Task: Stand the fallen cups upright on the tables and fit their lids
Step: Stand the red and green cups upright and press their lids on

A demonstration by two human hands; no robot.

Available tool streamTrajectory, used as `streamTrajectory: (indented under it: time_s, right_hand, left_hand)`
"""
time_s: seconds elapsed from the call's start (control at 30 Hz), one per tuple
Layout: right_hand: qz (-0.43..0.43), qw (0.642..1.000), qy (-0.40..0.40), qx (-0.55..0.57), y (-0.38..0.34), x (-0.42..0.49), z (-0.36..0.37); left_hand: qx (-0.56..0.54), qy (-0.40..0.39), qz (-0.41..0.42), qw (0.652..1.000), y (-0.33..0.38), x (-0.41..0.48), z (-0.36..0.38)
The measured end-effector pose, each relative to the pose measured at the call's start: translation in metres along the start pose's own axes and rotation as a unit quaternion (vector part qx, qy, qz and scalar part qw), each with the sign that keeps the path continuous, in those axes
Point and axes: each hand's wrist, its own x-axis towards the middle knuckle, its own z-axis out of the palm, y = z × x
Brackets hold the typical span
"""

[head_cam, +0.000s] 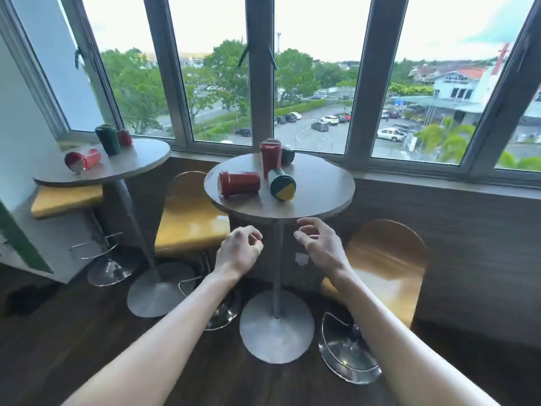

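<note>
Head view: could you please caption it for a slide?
Empty hands approach a round table with fallen cups.

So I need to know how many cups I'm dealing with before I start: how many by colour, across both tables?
Red cups: 4
Dark green cups: 3
Total: 7

- Bright overcast daylight pours in through the windows; the sky is blown out white.
- Floor is dim by contrast.
- Soft glare on the stool seats.
- Window frames bend at the edges; slight overall softness.
</note>
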Motion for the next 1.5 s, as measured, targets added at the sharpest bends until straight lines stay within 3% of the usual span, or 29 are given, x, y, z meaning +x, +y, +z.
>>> streamTrajectory:
  time_s: [0.23, 0.4, 0.5, 0.73, 0.9, 1.1, 1.27, 1.5]
  right_hand:
    - [-0.058, 0.997, -0.018, -0.035, 0.000, 0.148, 0.039]
    - [-0.095, 0.984, 0.055, -0.142, 0.012, 0.233, 0.074]
    - [-0.091, 0.974, 0.100, -0.181, 0.027, 0.266, 0.093]
    - [-0.056, 0.950, 0.151, -0.267, 0.058, 0.272, 0.121]
    - [-0.077, 0.952, 0.189, -0.226, 0.065, 0.273, 0.129]
    - [-0.074, 0.954, 0.199, -0.210, 0.072, 0.278, 0.129]
    - [-0.046, 0.962, 0.193, -0.190, 0.075, 0.275, 0.128]
    - [-0.045, 0.965, 0.192, -0.170, 0.077, 0.273, 0.128]
  left_hand:
    - [-0.018, 0.040, -0.025, 0.999, -0.030, 0.122, 0.007]
    - [-0.020, 0.115, -0.024, 0.993, -0.064, 0.203, -0.007]
    - [-0.024, 0.115, -0.002, 0.993, -0.092, 0.245, -0.010]
    - [-0.077, -0.009, 0.090, 0.993, -0.142, 0.300, -0.006]
    - [-0.105, -0.047, 0.122, 0.986, -0.155, 0.312, 0.001]
    - [-0.124, -0.013, 0.150, 0.981, -0.144, 0.314, 0.004]
    - [-0.041, 0.035, 0.187, 0.981, -0.108, 0.323, 0.007]
    - [0.026, 0.062, 0.166, 0.984, -0.057, 0.342, 0.014]
